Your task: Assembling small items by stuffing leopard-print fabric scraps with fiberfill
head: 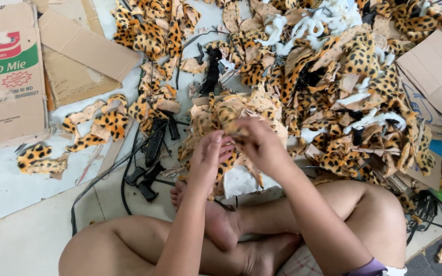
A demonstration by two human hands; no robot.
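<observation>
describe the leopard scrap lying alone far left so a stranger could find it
Start at the big cardboard box lying at the left edge of the floor. Just below its lower edge, on the pale floor sheet, lies one small leopard scrap. Unlike the heaped pile by the hands, it sits alone, apart from every other piece and left of the black cables.

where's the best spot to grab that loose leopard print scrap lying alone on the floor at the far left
Probably pinch the leopard scrap at its upper left lobe, coming straight down from above. It lies flat on the pale floor, apart from the pile, and that end curls into a rounded lump, so fingers may get under it more easily than at the thin, ragged right tail.
</observation>
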